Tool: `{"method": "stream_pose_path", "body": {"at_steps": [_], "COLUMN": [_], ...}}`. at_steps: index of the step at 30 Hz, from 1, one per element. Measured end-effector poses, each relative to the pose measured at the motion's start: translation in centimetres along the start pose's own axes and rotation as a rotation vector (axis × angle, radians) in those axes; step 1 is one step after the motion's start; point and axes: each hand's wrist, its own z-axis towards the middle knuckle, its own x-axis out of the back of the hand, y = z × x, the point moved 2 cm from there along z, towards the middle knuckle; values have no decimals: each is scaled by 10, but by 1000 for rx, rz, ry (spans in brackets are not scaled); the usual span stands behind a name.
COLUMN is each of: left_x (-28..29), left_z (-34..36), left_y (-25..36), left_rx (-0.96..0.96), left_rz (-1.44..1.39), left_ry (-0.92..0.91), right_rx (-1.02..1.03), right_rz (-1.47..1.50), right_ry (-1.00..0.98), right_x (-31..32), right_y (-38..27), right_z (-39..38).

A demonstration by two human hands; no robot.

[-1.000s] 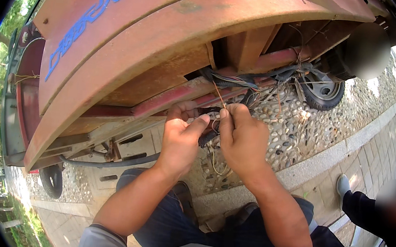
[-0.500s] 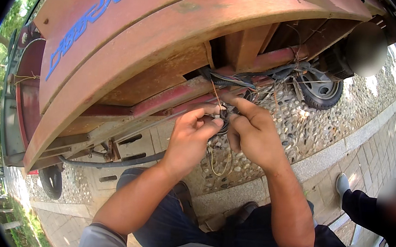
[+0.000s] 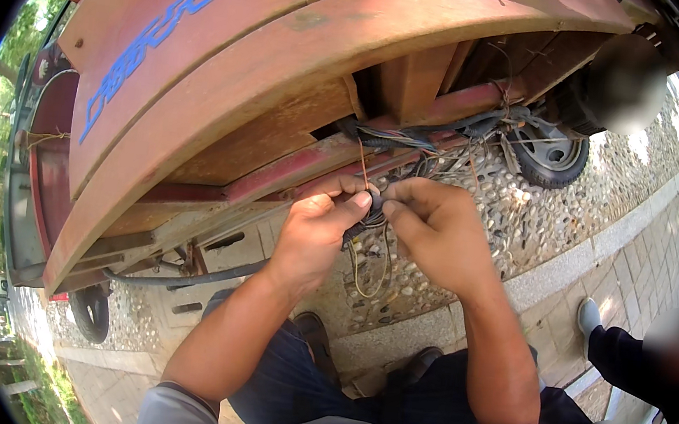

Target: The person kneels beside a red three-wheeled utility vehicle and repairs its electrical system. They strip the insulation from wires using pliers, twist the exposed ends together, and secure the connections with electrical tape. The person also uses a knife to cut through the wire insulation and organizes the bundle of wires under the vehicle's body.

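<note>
Nearest, both forearms rise from the lower edge over dark trousers and shoes planted on a stone kerb (image 3: 565, 269). The left hand (image 3: 312, 238) and right hand (image 3: 436, 239) meet just under the tipped-up red cart body (image 3: 227, 101), fingertips of each pinched on a small dark wire bundle (image 3: 372, 215) between them; a thin yellowish wire loop (image 3: 371, 269) hangs below and one stiff strand sticks up past the left thumb.

The grip is fine and close, so a slip looks likely to let the thin strands spring apart or pull out of the twist, and the upright strand could prick a fingertip. Tugging too hard may strain the loose wiring harness (image 3: 413, 137) that runs along the red frame just beyond the hands, where many cables already sag untidily.

Farther off, a small wheel (image 3: 556, 156) rests on the pebbled ground (image 3: 520, 223). At the right edge another person's shoe (image 3: 591, 315) stands near on the paving; a bump from there could jog the work.
</note>
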Motion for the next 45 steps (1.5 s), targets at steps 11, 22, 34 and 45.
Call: {"method": "stream_pose_path", "body": {"at_steps": [11, 22, 34, 45], "left_x": [1, -3, -4, -5], "left_z": [0, -1, -4, -7], "left_y": [-1, 3, 7, 7], "left_rx": [-65, -70, -140, -493], "left_rz": [54, 133, 392, 893], "left_ry": [-11, 8, 60, 272], "right_rx": [64, 236, 119, 122], "right_rz": [-208, -465, -399, -460], "right_ry": [-100, 166, -25, -40], "right_x": [6, 1, 6, -5], "right_y": [-2, -5, -7, -9], "right_z": [-4, -4, -7, -8]}}
